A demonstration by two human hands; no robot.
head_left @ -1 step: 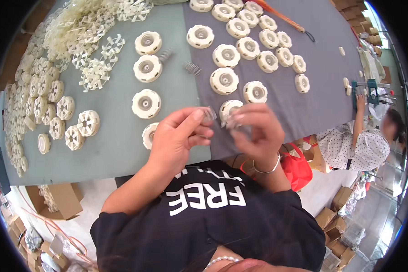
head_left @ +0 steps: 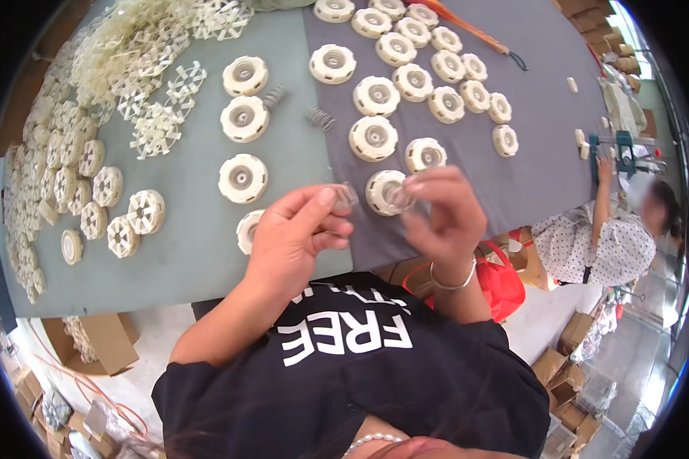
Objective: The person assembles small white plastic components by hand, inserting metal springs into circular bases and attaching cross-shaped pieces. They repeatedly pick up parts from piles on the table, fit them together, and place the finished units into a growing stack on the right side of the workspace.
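My left hand [head_left: 292, 226] is closed, with a small coiled metal spring [head_left: 346, 196] pinched between thumb and forefinger. To its right, my right hand [head_left: 445, 214] is bent over a round cream plastic part [head_left: 380, 191] with a notched rim. Its thumb and fingers close around another spring [head_left: 400, 196] at the middle of that part. Whether this spring stands in the part or just above it, I cannot tell. A similar cream part [head_left: 249, 232] lies partly hidden behind my left hand. Two loose springs, one coil [head_left: 274, 96] and another coil [head_left: 321, 118], lie farther back.
Rows of round cream parts [head_left: 376, 138] with springs in their centres stand across the cloth-covered table [head_left: 536, 130]. Spoked discs [head_left: 145, 212] and a translucent pile [head_left: 119, 53] fill the left side. An orange bundle [head_left: 467, 29] lies at the back; another person [head_left: 601, 241] works at right.
The view has shifted slightly. My right hand has moved a little to the right relative to the round part, uncovering more of it and its spring. My left hand keeps its pinch.
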